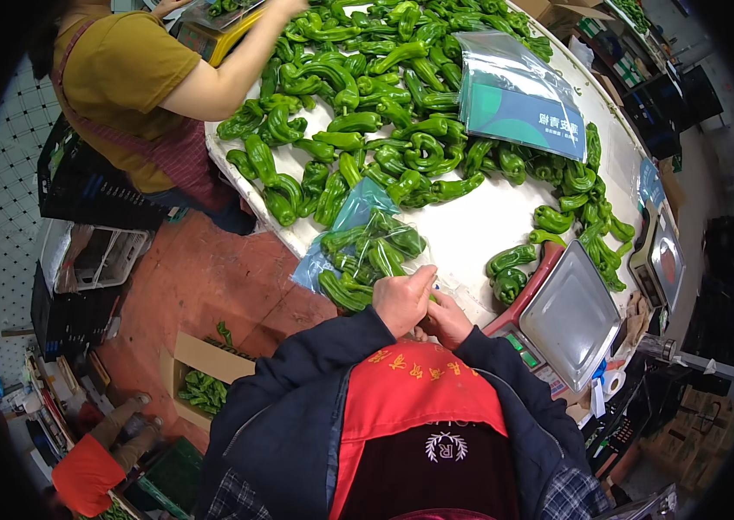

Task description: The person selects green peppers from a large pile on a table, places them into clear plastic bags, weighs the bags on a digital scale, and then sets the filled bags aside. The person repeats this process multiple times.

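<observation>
A clear plastic bag with a blue-green printed panel (pixel 383 244), filled with green peppers, lies at the near edge of the white table. My left hand (pixel 404 300) is closed at the near end of this bag, thumb and fingers pressed together. Close against it, my right hand (pixel 450 320) has its fingers curled at the same gathered end. A bit of green shows between the two hands; what it is stays hidden. Loose green peppers (pixel 354 122) are heaped across the table (pixel 458 227) beyond the bag.
A scale with a steel pan (pixel 568 315) stands right of my hands; another scale (pixel 656 257) is farther right. Flat printed bags (pixel 519 97) lie on the peppers. At left, a co-worker (pixel 139 84) reaches over the table. A cardboard box (pixel 214 361) of peppers sits on the floor.
</observation>
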A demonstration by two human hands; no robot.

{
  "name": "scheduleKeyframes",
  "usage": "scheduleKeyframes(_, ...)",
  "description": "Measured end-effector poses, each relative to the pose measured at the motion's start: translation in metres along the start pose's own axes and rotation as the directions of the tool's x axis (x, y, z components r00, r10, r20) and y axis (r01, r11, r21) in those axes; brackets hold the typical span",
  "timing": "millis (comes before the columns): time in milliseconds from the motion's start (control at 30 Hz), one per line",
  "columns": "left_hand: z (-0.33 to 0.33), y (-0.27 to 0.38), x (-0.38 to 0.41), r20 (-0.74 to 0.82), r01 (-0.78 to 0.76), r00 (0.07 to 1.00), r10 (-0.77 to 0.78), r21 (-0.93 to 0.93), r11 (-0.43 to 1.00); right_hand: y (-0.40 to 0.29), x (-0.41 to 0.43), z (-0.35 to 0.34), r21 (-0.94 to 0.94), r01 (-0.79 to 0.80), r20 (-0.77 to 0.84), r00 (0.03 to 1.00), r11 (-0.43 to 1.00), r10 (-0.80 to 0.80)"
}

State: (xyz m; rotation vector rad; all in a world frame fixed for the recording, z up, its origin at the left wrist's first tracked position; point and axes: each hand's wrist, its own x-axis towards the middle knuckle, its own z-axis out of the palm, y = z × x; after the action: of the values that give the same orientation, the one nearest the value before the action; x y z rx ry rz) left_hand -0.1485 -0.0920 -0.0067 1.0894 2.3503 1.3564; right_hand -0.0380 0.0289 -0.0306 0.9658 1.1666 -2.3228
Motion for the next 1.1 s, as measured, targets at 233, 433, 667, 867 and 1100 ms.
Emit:
scheduleKeyframes(233, -0.011, 0.004, -0.007, -0.059, -0.029, 0.998, 0.027, -0.037, 0.999, -0.022, 0.002, -0.012, -0.457, 0.042, 0.080, 0.997, 0.888, -0.006)
scheduleKeyframes(433, -0.004, 0.020, -0.010, -0.011, -0.146, 0.989, 0.146, -0.005, 0.989, 0.035, 0.063, -0.022, -0.338, 0.504, 0.210, 0.864, 0.795, -0.458)
scheduleKeyframes(667, -0.010, 0.014, -0.005, -0.098, -0.236, 0.969, 0.226, -0.097, 0.967, -0.034, 0.074, 0.009, -0.546, 0.560, 0.323, 0.827, 0.623, -0.460)
scheduleKeyframes(867, 0.001, -0.025, 0.003, -0.055, -0.049, 0.998, 0.040, -0.171, 0.984, -0.020, 0.062, -0.022, -0.740, 0.328, 0.130, 0.926, 0.587, -0.354)
scheduleKeyframes(1100, 0.011, -0.046, 0.024, -0.109, -0.076, 0.991, 0.083, 0.068, 0.995, -0.099, 0.019, -0.041, -0.559, 0.250, -0.147, 0.909, 0.791, -0.391)
